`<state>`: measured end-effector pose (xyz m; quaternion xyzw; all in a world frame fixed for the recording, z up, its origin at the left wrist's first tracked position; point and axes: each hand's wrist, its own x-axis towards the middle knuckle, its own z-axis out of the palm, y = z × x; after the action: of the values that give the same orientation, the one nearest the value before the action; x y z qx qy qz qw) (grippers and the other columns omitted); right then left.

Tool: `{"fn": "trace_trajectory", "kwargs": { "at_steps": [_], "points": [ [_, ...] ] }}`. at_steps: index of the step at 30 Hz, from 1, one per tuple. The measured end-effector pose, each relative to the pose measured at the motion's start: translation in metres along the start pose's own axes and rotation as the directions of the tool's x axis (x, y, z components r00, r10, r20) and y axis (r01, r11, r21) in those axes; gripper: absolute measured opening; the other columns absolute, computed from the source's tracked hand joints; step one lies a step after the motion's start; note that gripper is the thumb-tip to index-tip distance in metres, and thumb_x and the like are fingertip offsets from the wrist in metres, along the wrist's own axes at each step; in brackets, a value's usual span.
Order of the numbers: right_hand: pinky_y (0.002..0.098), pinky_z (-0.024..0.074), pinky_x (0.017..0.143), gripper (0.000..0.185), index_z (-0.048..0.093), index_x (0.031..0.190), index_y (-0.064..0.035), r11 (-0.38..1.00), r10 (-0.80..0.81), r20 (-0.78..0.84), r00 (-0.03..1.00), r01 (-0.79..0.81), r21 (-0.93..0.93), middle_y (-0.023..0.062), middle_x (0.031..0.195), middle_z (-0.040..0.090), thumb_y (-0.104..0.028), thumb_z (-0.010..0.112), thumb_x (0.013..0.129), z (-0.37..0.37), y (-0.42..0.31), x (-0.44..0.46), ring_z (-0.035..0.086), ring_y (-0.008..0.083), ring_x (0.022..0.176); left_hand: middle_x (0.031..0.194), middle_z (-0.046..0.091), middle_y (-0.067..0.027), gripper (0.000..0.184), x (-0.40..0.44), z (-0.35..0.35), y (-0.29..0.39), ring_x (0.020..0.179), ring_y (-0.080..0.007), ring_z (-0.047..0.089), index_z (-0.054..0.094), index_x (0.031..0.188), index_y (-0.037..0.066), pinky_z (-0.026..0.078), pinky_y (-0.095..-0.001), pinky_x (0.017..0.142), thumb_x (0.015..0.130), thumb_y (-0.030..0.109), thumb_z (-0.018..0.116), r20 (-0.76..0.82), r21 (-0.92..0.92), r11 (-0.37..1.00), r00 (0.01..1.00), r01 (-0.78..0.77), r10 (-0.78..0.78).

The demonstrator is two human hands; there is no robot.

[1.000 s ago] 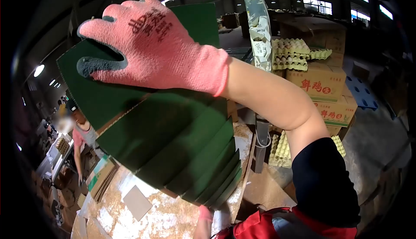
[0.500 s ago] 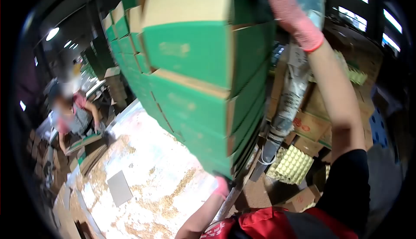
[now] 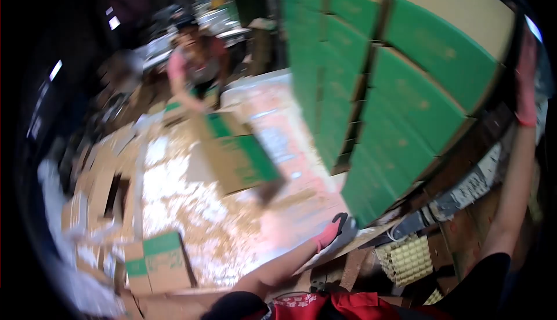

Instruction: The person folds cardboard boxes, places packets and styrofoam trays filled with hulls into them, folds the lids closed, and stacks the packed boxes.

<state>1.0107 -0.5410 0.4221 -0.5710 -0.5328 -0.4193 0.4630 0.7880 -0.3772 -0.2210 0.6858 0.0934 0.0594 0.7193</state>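
A tall stack of green and tan cartons (image 3: 406, 105) stands at the right of the table. My right hand (image 3: 527, 82), in a pink glove, is raised beside the stack's upper right side with its fingers stretched out. Whether the palm touches the cartons cannot be made out. Down at the stack's lower front corner is my left hand (image 3: 332, 233), in a pink glove with dark fingertips. Its fingers are apart and hold nothing. A blurred brown and green carton (image 3: 241, 160) is over the table, between a co-worker's outstretched arm and the stack.
A co-worker (image 3: 197, 65) in a pink top stands across the table (image 3: 278, 221), which has brown scraps on it. Another green and brown carton (image 3: 165, 265) lies at the near left, beside folded cardboard (image 3: 98, 192). Yellow egg trays (image 3: 406, 259) sit below right, near a metal beam (image 3: 464, 186).
The view has swung left, so the stack now appears farther right. The brown and green carton has come over the table. My left hand is now apart from the stack's bottom corner.
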Motion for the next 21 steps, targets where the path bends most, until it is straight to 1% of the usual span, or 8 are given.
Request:
{"fn": "trace_trajectory", "kwargs": {
  "at_steps": [2,5,7,10,13,15,17,21],
  "points": [
    [0.0375,0.0464,0.085,0.034,0.051,0.117,0.0007,0.963,-0.079,-0.080,0.994,0.055,-0.262,0.0141,0.114,0.057,-0.023,0.054,0.093,0.016,-0.021,-0.022,0.056,0.0256,0.097,0.129,0.053,-0.0070,0.051,-0.069,-0.061,0.050,0.118,-0.0210,0.050,0.045,0.140,0.006,0.044,-0.0369,0.098,0.102,0.040,0.045,0.158,-0.331,0.877,0.937,0.347,-0.311],
    [0.0392,0.0462,0.089,0.041,0.051,0.122,-0.0005,0.903,-0.245,-0.160,0.956,0.165,-0.398,0.0160,0.120,0.055,-0.022,0.060,0.088,0.067,-0.111,-0.073,0.056,0.0286,0.103,0.126,0.059,-0.0098,0.045,-0.203,-0.141,0.059,0.113,-0.0206,0.055,0.051,0.134,0.002,0.044,-0.0338,0.099,0.099,0.031,0.050,-0.169,-0.088,0.965,0.951,0.246,-0.258],
    [0.0403,0.0461,0.092,0.046,0.050,0.125,-0.0013,0.962,-0.233,-0.120,0.965,0.210,-0.176,0.0173,0.124,0.054,-0.021,0.063,0.085,0.125,-0.204,-0.124,0.056,0.0306,0.107,0.125,0.062,-0.0131,0.042,-0.317,-0.183,0.056,0.112,-0.0196,0.057,0.054,0.130,-0.001,0.043,-0.0310,0.099,0.098,0.027,0.050,-0.398,0.116,0.945,0.886,0.305,-0.238],
    [0.0421,0.0460,0.097,0.056,0.049,0.130,-0.0025,0.915,-0.173,0.331,0.928,0.028,0.402,0.0192,0.131,0.053,-0.020,0.069,0.081,0.240,-0.370,-0.221,0.056,0.0335,0.113,0.126,0.062,-0.0128,0.040,-0.484,-0.221,0.060,0.114,-0.0196,0.057,0.054,0.129,-0.001,0.044,-0.0323,0.098,0.097,0.022,0.050,-0.661,-0.068,0.945,0.695,0.321,-0.283],
    [0.0497,0.0275,0.112,0.077,0.049,0.132,-0.0032,0.808,-0.320,0.851,0.416,-0.350,0.475,0.0236,0.140,0.043,-0.032,0.081,0.068,0.367,-0.557,-0.350,0.041,0.0409,0.130,0.123,0.064,-0.0138,0.040,-0.633,-0.251,0.049,0.113,-0.0220,0.059,0.056,0.128,0.000,0.045,-0.0327,0.097,0.097,0.024,0.050,-0.837,-0.054,0.911,0.479,0.409,-0.265],
    [0.0552,0.0217,0.113,0.103,0.035,0.144,-0.0043,0.811,-0.572,0.789,0.224,0.009,0.585,0.0241,0.148,0.033,-0.050,0.081,0.064,0.441,-0.657,-0.447,0.028,0.0427,0.138,0.123,0.063,-0.0146,0.040,-0.711,-0.259,0.061,0.113,-0.0238,0.059,0.056,0.129,0.000,0.045,-0.0333,0.097,0.097,0.025,0.050,-0.898,-0.082,0.910,0.367,0.407,-0.245],
    [0.0592,0.0240,0.110,0.095,0.038,0.139,-0.0027,0.863,-0.501,0.861,0.092,-0.027,0.505,0.0250,0.145,0.033,-0.041,0.081,0.064,0.480,-0.716,-0.499,0.029,0.0449,0.136,0.125,0.063,-0.0153,0.040,-0.784,-0.267,0.059,0.114,-0.0247,0.060,0.056,0.130,0.001,0.046,-0.0338,0.097,0.097,0.025,0.050,-0.947,-0.004,0.890,0.284,0.455,-0.150],
    [0.0485,0.0392,0.103,0.070,0.048,0.128,-0.0009,0.784,-0.579,0.729,0.365,0.001,0.621,0.0248,0.123,0.051,-0.013,0.077,0.065,0.506,-0.735,-0.570,0.047,0.0435,0.119,0.126,0.060,-0.0190,0.045,-0.858,-0.273,0.088,0.117,-0.0317,0.057,0.055,0.129,0.001,0.045,-0.0384,0.099,0.096,0.032,0.049,-0.967,-0.216,0.874,0.026,0.436,-0.252]
  ]
}}
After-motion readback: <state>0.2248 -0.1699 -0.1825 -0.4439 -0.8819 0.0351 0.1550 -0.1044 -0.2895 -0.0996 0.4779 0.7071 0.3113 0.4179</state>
